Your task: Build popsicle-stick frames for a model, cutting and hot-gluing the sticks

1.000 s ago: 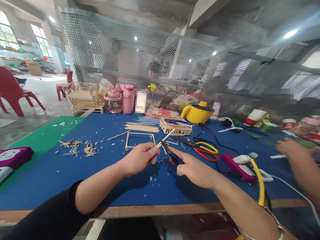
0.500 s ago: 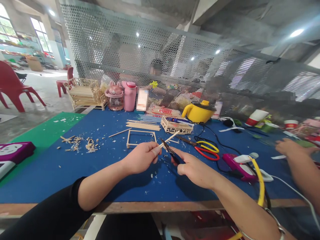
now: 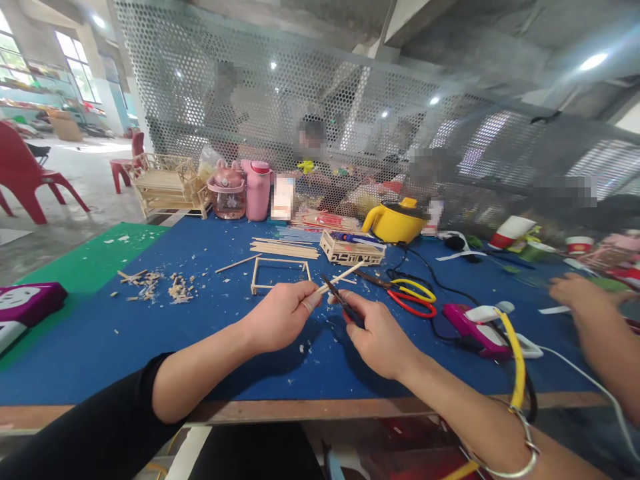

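No readable text anywhere; possibly print on blurred carton (image 3: 283,198).

Blue table (image 3: 125,333) cover, flecked with pale wood chips (image 3: 155,287); green mat (image 3: 90,263) at left. Pale wooden stick (image 3: 343,277) against black cutter blades (image 3: 340,300). Scissors (image 3: 410,297) with one yellow, one red handle. Yellow pot (image 3: 395,223), pink bottle (image 3: 257,190), red chair (image 3: 25,177), grey perforated screen (image 3: 300,93), black sleeve (image 3: 100,433).
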Motion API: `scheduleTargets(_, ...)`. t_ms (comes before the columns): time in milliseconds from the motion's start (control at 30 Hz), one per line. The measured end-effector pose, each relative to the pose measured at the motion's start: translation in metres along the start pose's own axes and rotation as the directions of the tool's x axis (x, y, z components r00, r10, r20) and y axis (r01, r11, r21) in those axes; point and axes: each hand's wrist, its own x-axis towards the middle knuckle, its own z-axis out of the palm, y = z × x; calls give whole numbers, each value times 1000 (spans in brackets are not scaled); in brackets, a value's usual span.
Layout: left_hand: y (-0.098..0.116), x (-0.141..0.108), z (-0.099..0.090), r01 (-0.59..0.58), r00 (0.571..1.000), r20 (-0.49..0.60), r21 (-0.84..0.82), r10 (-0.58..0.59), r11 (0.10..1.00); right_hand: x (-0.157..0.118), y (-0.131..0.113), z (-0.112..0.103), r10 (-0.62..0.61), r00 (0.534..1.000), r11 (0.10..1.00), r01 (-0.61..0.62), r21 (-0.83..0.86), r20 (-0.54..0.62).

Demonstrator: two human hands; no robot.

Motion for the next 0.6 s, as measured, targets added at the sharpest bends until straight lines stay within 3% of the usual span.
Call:
scheduleTargets(100,-1,0,0,-22,1000,-3,-1,22,1000,2,-2,-4,38,997,987,-49,156,72)
scheduleTargets(200,0,1,1,-62,998,0,-62,62,996,2,-4,-5,101,971,907,-179,381,215)
scheduleTargets(367,4,3,7,-35,997,51,-399,60,916,-2,-6,0,45,893,603,-381,701,447)
scheduleTargets(467,3,4,6,77,995,101,-577,-23,813,0,2,-11,35,928,477,-342,810,371)
scheduleTargets(533,1,6,1,122,992,98,-654,-76,747,3,15,-27,115,973,533,-229,815,199)
scheduleTargets(600,-1,9,-3,114,993,63,-680,-98,724,6,33,-42,220,973,787,-216,578,65)
